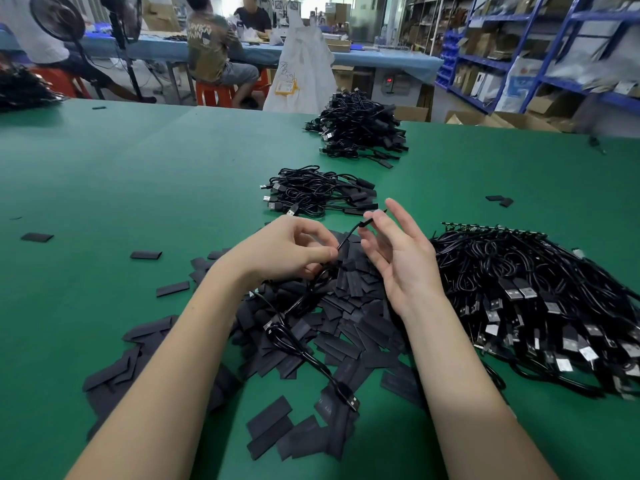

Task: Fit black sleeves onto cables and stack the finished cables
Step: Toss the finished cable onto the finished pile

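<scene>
My left hand (287,247) pinches a thin black cable (351,233) between thumb and forefinger above a heap of flat black sleeves (346,306). The cable's free end rises toward my right hand (398,251), whose fingertips touch it near the tip while the other fingers stay spread. The rest of that cable trails down over the sleeves to a USB plug (351,401). A big pile of bare cables (540,306) lies to the right. Two stacks of sleeved cables lie beyond: a small one (318,194) and a larger one (360,128).
Loose sleeves (145,254) are scattered over the green table (138,174). Two more sleeves (500,200) lie at the right. Behind the table, people sit at a blue bench, a white sack (304,71) stands, and blue shelves (540,46) line the right wall.
</scene>
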`<act>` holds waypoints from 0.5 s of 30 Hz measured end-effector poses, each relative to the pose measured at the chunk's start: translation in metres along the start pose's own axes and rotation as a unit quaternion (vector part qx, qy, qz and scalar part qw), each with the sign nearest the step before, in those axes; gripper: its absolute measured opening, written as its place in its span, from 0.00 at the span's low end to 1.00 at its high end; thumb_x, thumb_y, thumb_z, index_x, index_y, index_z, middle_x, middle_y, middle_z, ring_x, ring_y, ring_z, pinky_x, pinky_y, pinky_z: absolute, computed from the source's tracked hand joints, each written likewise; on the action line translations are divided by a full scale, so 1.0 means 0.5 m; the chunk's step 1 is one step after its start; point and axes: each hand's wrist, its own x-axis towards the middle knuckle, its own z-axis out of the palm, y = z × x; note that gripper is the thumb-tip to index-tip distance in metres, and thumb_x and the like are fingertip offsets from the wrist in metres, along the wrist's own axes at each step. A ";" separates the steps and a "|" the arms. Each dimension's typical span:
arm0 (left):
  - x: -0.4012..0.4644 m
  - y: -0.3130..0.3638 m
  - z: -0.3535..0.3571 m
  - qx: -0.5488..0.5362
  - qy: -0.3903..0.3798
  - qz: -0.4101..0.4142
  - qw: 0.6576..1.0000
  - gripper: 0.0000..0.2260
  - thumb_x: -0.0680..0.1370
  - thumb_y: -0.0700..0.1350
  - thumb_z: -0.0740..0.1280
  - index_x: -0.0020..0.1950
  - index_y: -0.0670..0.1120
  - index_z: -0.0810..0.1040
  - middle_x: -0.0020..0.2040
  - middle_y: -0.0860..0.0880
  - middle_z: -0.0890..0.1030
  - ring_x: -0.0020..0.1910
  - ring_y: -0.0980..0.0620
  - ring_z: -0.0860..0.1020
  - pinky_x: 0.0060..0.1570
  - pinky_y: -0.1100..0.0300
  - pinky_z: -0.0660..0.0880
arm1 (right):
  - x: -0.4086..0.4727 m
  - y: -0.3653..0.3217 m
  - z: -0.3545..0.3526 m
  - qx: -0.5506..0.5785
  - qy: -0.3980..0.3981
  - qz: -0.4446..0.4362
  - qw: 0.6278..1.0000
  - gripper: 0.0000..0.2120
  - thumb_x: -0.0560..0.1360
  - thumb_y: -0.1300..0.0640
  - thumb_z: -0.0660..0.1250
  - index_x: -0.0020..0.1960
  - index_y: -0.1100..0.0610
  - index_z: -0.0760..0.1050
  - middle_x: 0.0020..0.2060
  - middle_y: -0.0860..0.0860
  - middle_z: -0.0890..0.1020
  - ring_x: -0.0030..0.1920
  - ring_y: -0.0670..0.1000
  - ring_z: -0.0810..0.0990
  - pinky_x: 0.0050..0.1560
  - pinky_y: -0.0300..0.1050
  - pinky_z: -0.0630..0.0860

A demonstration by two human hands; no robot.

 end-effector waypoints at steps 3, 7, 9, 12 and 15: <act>0.003 0.002 0.003 -0.015 0.022 0.019 0.999 0.02 0.80 0.40 0.70 0.48 0.42 0.81 0.31 0.49 0.76 0.33 0.54 0.80 0.35 0.66 0.75 | 0.004 -0.005 -0.004 -0.018 -0.008 0.011 1.000 0.17 0.79 0.53 0.71 0.67 0.50 0.75 0.54 0.52 0.86 0.50 0.53 0.88 0.41 0.41 0.83; 0.018 0.019 -0.003 0.008 0.105 0.067 0.992 0.02 0.80 0.42 0.69 0.49 0.47 0.82 0.38 0.47 0.83 0.35 0.53 0.78 0.38 0.62 0.75 | 0.005 -0.010 -0.009 -0.019 -0.001 0.035 0.999 0.07 0.82 0.51 0.66 0.60 0.49 0.74 0.53 0.52 0.87 0.50 0.54 0.87 0.44 0.44 0.83; 0.043 0.038 -0.019 0.027 0.153 0.096 0.983 0.04 0.80 0.43 0.70 0.47 0.51 0.83 0.39 0.50 0.84 0.34 0.57 0.79 0.38 0.67 0.76 | 0.006 -0.011 -0.012 -0.022 -0.001 0.039 0.999 0.07 0.82 0.51 0.66 0.60 0.50 0.75 0.51 0.52 0.88 0.49 0.54 0.88 0.43 0.44 0.83; 0.108 0.070 -0.052 0.129 0.218 0.135 0.958 0.06 0.79 0.44 0.69 0.46 0.53 0.83 0.38 0.56 0.82 0.32 0.60 0.77 0.34 0.71 0.73 | 0.005 -0.011 -0.010 -0.026 -0.003 0.048 0.999 0.09 0.82 0.52 0.66 0.61 0.53 0.76 0.49 0.50 0.88 0.47 0.52 0.88 0.40 0.43 0.83; 0.198 0.085 -0.071 0.284 0.242 0.145 0.917 0.07 0.80 0.43 0.66 0.50 0.52 0.83 0.42 0.54 0.80 0.39 0.53 0.78 0.41 0.60 0.73 | 0.005 -0.009 -0.012 -0.027 -0.006 0.056 0.998 0.10 0.81 0.53 0.67 0.61 0.55 0.77 0.47 0.50 0.88 0.42 0.50 0.87 0.37 0.41 0.82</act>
